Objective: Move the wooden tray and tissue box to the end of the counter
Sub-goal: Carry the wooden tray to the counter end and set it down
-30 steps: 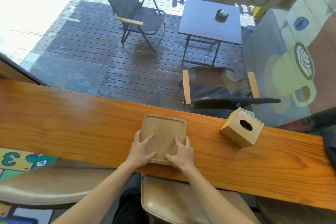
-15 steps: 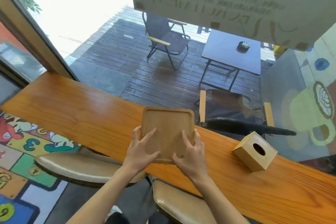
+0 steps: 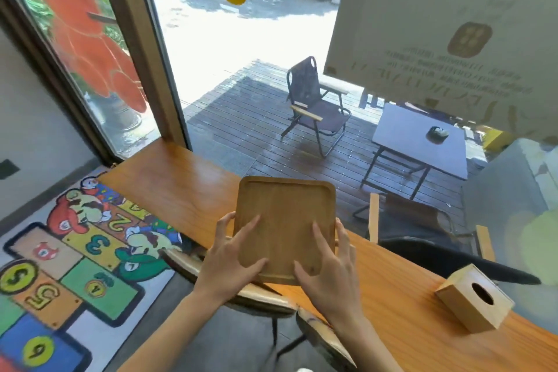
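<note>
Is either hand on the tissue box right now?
No. Both the left hand and right hand grip the wooden tray, while the tissue box sits untouched off to the right on the counter.

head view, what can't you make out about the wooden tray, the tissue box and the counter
- Square wooden tray, head view: its underside, and whether it touches the orange wooden counter, hidden by the tray itself.
- Left hand and right hand: palms face away.
- Light wooden tissue box: contents lost in the dark oval hole.
- Counter's right end: cut off by the frame edge.
</note>
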